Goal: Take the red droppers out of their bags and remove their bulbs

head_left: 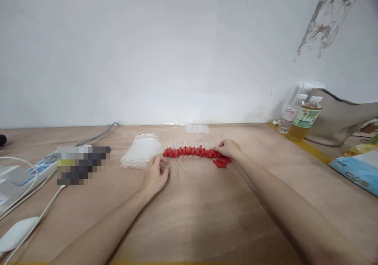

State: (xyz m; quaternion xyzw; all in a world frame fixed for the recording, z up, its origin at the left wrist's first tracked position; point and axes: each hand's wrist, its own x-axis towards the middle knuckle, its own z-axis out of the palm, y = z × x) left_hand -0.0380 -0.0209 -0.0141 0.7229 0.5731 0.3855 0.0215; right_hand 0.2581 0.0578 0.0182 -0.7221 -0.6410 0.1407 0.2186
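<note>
Red-bulbed clear thin droppers [191, 152] lie in a row at mid-frame on the bare wooden table [191, 217]. They are likely light with brittle tubes, so the soft bulbs look the safest hold. The left hand [156, 174] curls at the row's left end and the right hand [227, 149] bends over its right end; I cannot tell if either grips. The flat clear plastic bags [141, 151] look empty. At right, the plastic bottle [305, 117] holds amber liquid.

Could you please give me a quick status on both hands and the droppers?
Left hand at left end of droppers, fingers curled, grip unclear. Right hand on their right end. Droppers in one row on table. Clear bags just left of them.
</note>
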